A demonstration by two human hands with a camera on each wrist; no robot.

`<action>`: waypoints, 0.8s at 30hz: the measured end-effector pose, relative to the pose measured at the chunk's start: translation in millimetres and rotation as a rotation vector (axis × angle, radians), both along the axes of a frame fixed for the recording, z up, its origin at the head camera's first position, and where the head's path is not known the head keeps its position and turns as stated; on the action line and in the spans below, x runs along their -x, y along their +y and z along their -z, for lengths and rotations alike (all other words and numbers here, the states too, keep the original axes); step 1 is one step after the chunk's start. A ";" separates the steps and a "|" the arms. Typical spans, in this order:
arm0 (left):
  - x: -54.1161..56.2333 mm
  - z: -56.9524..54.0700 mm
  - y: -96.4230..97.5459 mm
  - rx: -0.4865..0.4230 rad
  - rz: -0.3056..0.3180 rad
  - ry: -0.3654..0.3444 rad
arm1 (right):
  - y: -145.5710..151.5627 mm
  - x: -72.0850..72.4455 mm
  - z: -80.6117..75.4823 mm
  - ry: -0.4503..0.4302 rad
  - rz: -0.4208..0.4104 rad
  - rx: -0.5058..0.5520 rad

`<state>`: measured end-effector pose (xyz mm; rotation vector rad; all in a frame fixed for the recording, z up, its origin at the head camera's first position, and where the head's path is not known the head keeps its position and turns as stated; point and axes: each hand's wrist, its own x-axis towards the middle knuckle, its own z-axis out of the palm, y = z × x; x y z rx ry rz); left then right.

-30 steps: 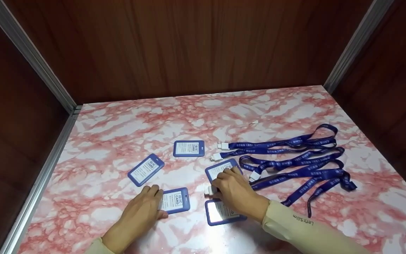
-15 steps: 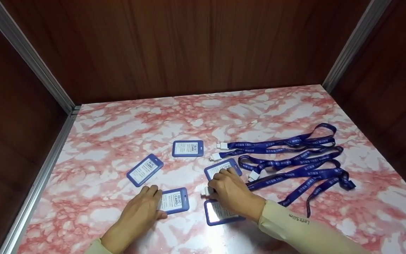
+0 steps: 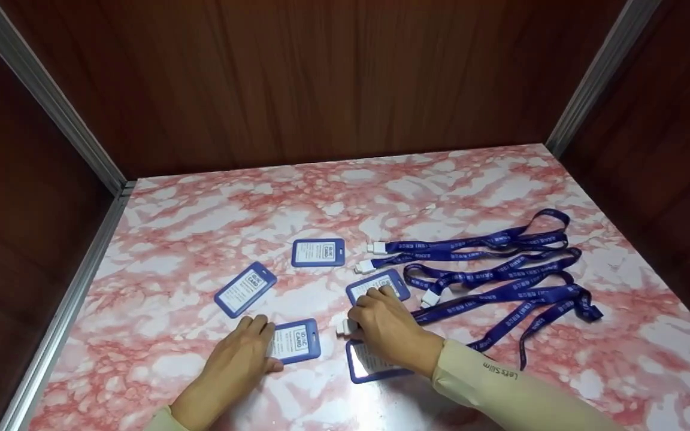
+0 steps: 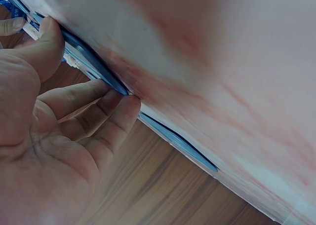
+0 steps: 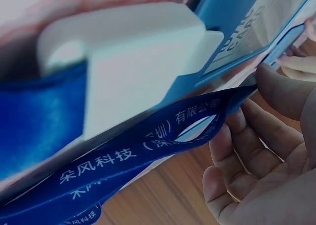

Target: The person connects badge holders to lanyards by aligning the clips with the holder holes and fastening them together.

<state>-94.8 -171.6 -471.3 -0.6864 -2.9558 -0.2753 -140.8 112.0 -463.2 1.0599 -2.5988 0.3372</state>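
My left hand rests with straight fingers on the near blue plastic card holder, pinning it flat to the pink marbled tabletop. My right hand curls over a white plastic lanyard clip, between two more blue holders; the wrist view shows clip and printed blue ribbon close to my fingertips, though I cannot tell how firmly I pinch it. As I judge it, the pile of blue lanyards could snag and drag along, or the pinned holder could skid on the glossy surface.
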 end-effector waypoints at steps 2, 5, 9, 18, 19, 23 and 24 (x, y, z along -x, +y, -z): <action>-0.1 0.5 -0.5 -0.008 0.006 0.007 | -1.8 -0.4 0.2 -0.007 -0.002 0.000; -0.6 0.9 -0.5 -0.008 0.004 0.015 | -4.1 -0.6 0.6 -0.006 -0.007 -0.004; -0.8 1.3 -0.5 -0.004 0.005 0.027 | -6.6 -0.6 0.4 0.001 -0.017 -0.008; -0.4 0.3 0.6 0.008 0.005 0.018 | -10.6 -0.6 -2.1 -0.005 -0.010 -0.029; -0.3 0.3 0.6 0.009 0.006 0.019 | -11.1 -0.5 -2.3 -0.006 -0.011 -0.035; -0.3 0.0 0.2 0.006 0.013 0.020 | -13.1 -0.4 -2.4 -0.012 -0.015 -0.058; -0.3 -0.1 0.1 0.004 0.015 0.019 | -13.7 -0.2 -2.3 -0.012 -0.016 -0.063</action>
